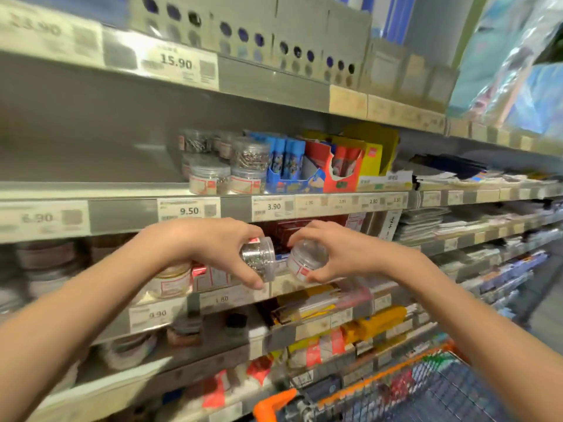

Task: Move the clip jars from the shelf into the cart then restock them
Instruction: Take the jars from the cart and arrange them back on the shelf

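1. Waiting low and nearest, the orange-rimmed cart (396,373) sits at bottom right.
2. Left hand (210,245) holds a tilted clip jar (259,258); right hand (341,254) holds another jar (306,260). Keep both grips firm while lowering.
3. More jars (225,166) remain on the shelf (122,187) beyond.

- Blue packs in a blue display box (286,169) stood mid-shelf.
- A red display box (342,170) sat just right of it, a yellow box (376,153) behind.
- Price tags (189,210) lined the shelf edges.
- Folded stationery stacks (423,220) lay far right.
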Demonstrator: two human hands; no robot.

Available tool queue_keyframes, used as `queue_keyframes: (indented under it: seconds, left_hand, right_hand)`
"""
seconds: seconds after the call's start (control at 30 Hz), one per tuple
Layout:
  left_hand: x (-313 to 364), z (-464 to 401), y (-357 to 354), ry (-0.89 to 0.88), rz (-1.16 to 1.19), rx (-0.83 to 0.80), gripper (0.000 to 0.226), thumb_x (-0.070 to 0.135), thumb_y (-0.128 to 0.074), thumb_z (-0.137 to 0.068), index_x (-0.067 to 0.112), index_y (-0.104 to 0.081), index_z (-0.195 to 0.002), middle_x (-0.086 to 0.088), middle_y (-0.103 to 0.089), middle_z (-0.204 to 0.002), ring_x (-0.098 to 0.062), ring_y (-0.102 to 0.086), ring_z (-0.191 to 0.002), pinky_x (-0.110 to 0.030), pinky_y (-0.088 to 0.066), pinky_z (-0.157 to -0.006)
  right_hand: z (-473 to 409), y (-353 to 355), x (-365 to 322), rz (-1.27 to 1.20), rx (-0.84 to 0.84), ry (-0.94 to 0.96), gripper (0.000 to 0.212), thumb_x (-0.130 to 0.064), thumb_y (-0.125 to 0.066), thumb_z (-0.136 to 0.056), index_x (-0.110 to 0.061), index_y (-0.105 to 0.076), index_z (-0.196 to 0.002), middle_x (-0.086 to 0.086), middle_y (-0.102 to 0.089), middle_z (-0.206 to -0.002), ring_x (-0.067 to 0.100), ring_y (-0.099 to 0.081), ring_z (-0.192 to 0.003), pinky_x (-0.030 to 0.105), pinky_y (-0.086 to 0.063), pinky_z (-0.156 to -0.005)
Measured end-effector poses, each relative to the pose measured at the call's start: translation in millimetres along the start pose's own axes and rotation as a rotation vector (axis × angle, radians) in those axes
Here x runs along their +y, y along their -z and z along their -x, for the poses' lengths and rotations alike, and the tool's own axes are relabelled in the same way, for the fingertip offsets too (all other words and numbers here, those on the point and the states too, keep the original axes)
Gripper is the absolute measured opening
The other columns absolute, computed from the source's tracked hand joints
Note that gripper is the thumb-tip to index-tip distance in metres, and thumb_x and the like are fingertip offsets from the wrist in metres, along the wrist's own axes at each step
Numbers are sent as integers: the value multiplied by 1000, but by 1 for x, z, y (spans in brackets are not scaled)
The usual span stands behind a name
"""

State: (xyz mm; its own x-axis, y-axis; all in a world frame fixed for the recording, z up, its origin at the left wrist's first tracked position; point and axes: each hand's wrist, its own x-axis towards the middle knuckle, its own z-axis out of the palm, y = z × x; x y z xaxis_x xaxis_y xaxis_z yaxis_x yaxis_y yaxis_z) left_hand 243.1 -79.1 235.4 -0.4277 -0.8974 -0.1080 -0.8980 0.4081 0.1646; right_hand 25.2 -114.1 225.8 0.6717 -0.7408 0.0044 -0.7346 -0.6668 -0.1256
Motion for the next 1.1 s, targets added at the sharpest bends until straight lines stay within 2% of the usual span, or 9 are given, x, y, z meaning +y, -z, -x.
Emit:
queue_keyframes:
  seconds: [0.1, 0.2, 0.33, 0.4, 0.47, 0.63, 0.9, 1.03, 1.1]
  left_hand:
    - [-4, 12, 12, 52, -4, 6, 70, 51, -74, -72, 19, -47, -128, 6, -58, -121, -12, -55, -104, -25, -43, -93]
    - [-7, 23, 22, 116, -56, 21, 69, 52, -74, -72, 15, -47, -124, 4, -58, -109, -14, -54, -96, -25, -43, -85]
    - [-8, 43, 42, 171, -30, 51, 75, 51, -75, -72, 15, -45, -131, 2, -56, -127, -15, -53, -111, -29, -42, -98]
    - [-5, 53, 53, 212, -38, 67, 81, 50, -74, -73, 15, -41, -138, 3, -51, -135, -15, -49, -120, -27, -38, -102]
    - [-5, 64, 62, 238, -41, 80, 81, 50, -74, -73, 18, -40, -139, 4, -51, -135, -13, -49, -119, -27, -39, -101]
    - [-16, 93, 82, 309, -29, 149, 59, 45, -77, -72, 20, -52, -120, 6, -62, -111, -11, -57, -98, -23, -45, -81]
    - [-52, 122, 104, 392, -64, 227, 59, 50, -76, -69, 20, -54, -115, 6, -64, -104, -11, -60, -93, -33, -50, -87]
    - [-73, 124, 110, 404, -42, 235, 47, 47, -76, -71, 23, -53, -104, 7, -62, -95, -6, -58, -84, -22, -48, -72]
    - [-85, 124, 112, 423, -28, 236, 42, 47, -76, -71, 23, -54, -97, 6, -63, -93, -8, -59, -82, -22, -48, -70]
  right_hand:
    - [-8, 15, -12, 23, 6, 56, 61, -32, -73, -78, -32, -44, -132, -5, -44, -124, 10, -38, -116, 22, -34, -96]
    - [-16, 27, -24, 66, 24, 112, 61, -34, -72, -78, -36, -44, -133, -6, -44, -120, 11, -40, -114, 25, -35, -96]
    - [-22, 43, -41, 62, 45, 172, 60, -36, -71, -79, -39, -43, -131, -7, -36, -124, 7, -32, -116, 27, -34, -100]
    - [-26, 49, -48, 48, 60, 215, 57, -34, -71, -80, -41, -44, -129, -9, -33, -121, 6, -32, -113, 23, -33, -96]
    - [-32, 54, -54, 41, 74, 249, 57, -32, -70, -81, -42, -43, -130, -9, -32, -117, 6, -30, -112, 22, -30, -92]
    - [-45, 63, -72, 7, 114, 331, 59, -37, -68, -82, -46, -39, -132, -11, -35, -119, 3, -29, -114, 22, -28, -92]
    - [-70, 79, -106, -22, 254, 421, 63, -37, -69, -79, -41, -36, -133, -13, -39, -126, 3, -33, -118, 26, -34, -101]
    - [-87, 77, -123, -32, 277, 455, 64, -35, -70, -78, -36, -38, -134, -13, -41, -127, 1, -36, -117, 22, -34, -99]
    - [-95, 78, -129, -33, 293, 461, 63, -34, -71, -79, -33, -39, -133, -12, -42, -128, 2, -37, -117, 20, -33, -98]
